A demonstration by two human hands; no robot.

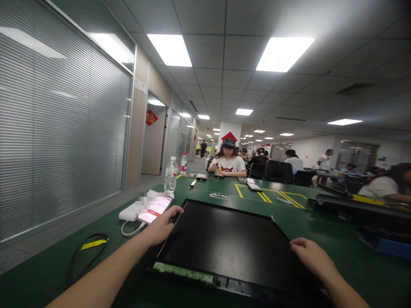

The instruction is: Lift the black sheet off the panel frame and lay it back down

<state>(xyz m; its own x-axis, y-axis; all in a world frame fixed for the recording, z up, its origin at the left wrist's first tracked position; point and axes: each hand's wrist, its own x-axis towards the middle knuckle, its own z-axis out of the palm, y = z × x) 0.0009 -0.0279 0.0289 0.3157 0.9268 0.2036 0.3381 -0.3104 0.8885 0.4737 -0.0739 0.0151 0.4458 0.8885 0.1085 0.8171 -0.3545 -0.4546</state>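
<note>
You are clamping the screen (224,244) by opposite edges, left hand (164,223) and right hand (312,254) gripping 1 side each, apparently to steady it.

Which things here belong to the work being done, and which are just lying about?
Part of the work:
black flat screen panel, left hand and right hand at its edges
green circuit board along its near edge

Apparently just lying about:
smartphone
clear water bottle
red-capped bottle
yellow-taped black strap
</note>
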